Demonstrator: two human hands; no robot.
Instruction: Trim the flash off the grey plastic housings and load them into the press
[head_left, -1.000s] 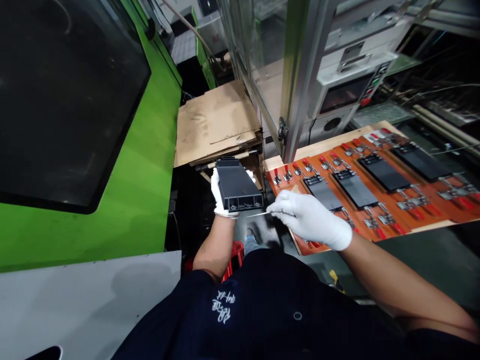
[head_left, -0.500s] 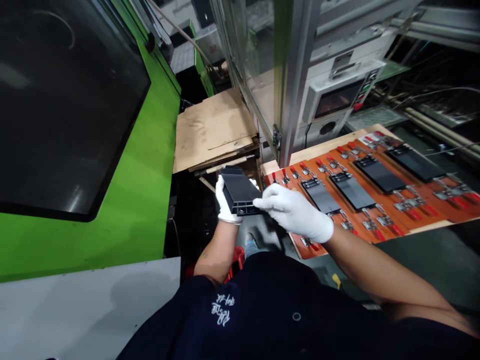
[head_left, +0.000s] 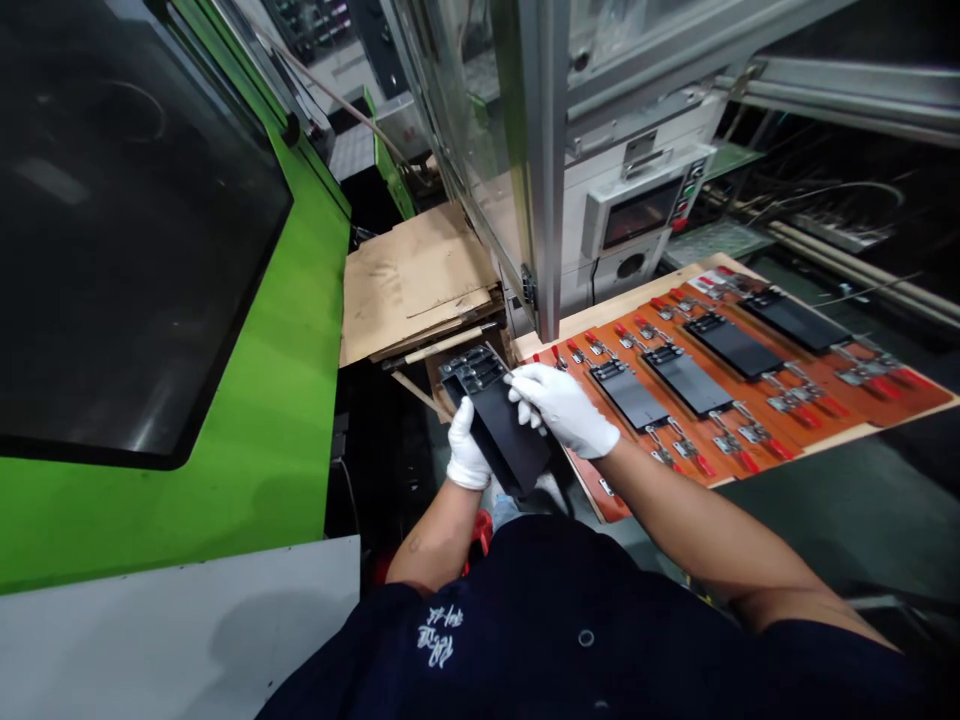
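A long black plastic part point(head_left: 504, 425) is held in front of my body, tilted, with a ribbed, slotted end point(head_left: 480, 368) facing up and away. My left hand point(head_left: 466, 455), in a white glove, grips it along its left side, thumb on the edge and the other fingers hidden behind. My gloved right hand point(head_left: 559, 405) is at the part's upper right edge, its fingers pinched together. A thin pale line runs from those fingertips toward the slotted end; what they hold is too small to make out.
To the right, an orange fixture board point(head_left: 705, 440) carries several black panels point(head_left: 688, 380) under red-handled toggle clamps. An aluminium-framed guard point(head_left: 546, 200) rises behind it. Flattened cardboard point(head_left: 412, 280) lies ahead; a green machine point(head_left: 300, 400) stands at left.
The black part has been turned so its slotted end faces away instead of toward me. My right hand has moved from its near end to its upper right edge. The view has shifted slightly.
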